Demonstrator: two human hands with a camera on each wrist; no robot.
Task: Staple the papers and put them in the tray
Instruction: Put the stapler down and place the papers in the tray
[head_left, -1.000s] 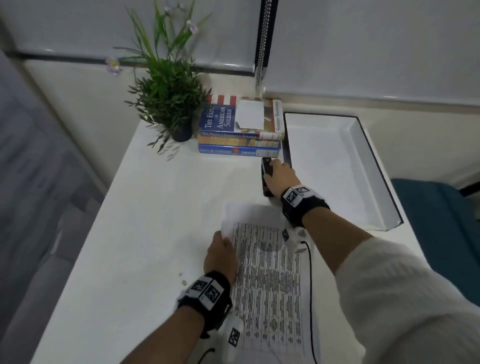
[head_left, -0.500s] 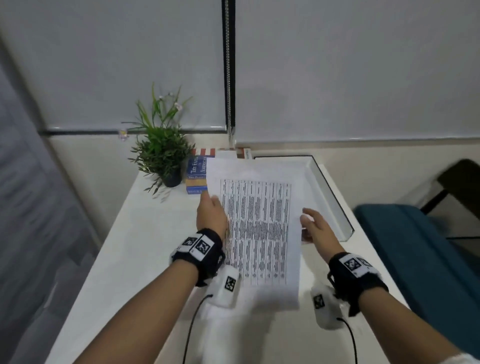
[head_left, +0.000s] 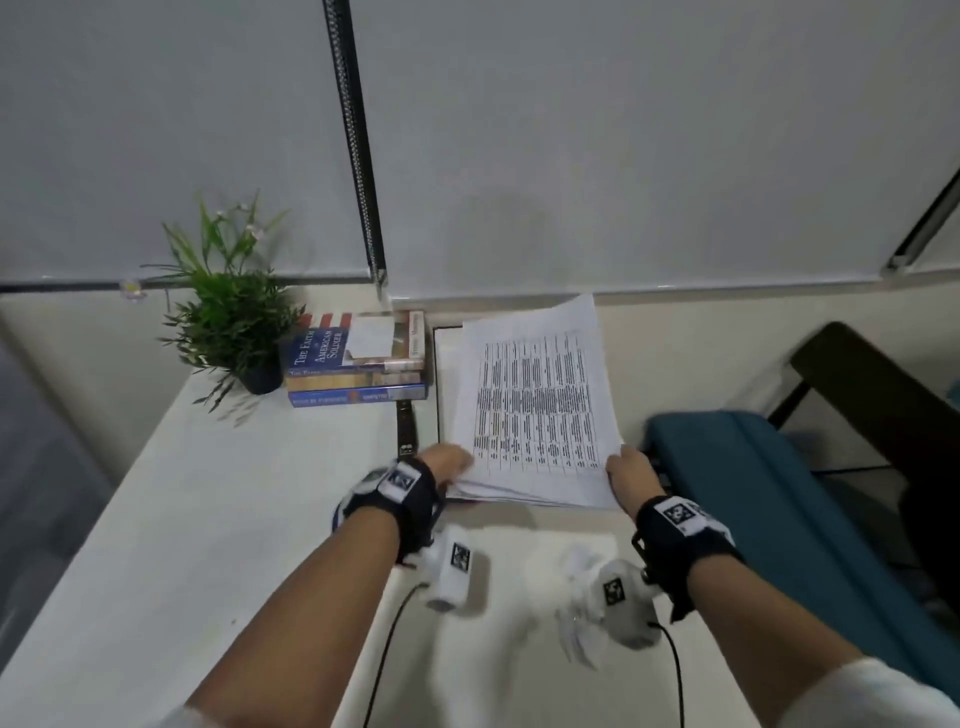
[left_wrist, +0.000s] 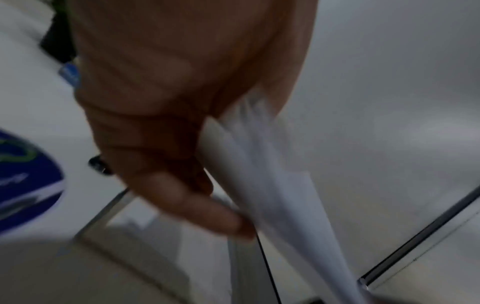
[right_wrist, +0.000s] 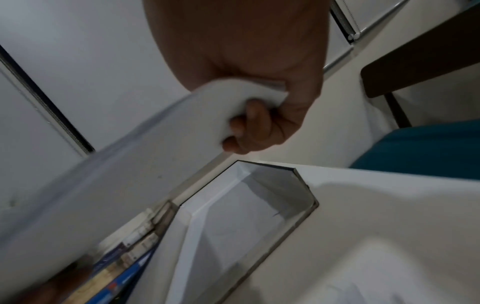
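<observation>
A stack of printed papers (head_left: 540, 405) hangs tilted above the white tray (head_left: 442, 364) at the table's back right, hiding most of it. My left hand (head_left: 448, 460) pinches the stack's near left corner, and my right hand (head_left: 627, 470) grips its near right corner. The left wrist view shows the hand (left_wrist: 168, 164) with its fingers curled under the fanned sheets (left_wrist: 272, 195). In the right wrist view, my hand (right_wrist: 259, 127) clamps the bent paper edge (right_wrist: 130, 174) over the tray's open inside (right_wrist: 285, 195). A black stapler (head_left: 406, 428) lies on the table left of the tray.
A pile of books (head_left: 358, 364) and a potted plant (head_left: 234, 322) stand at the back of the white table (head_left: 208, 519). A teal seat (head_left: 753, 493) and a dark chair (head_left: 872, 395) stand off the right edge. Window blinds close the back.
A second ago the papers lay on the table with my right hand on the stapler. Both hands have since lifted the stack and carried it right, over the tray.
</observation>
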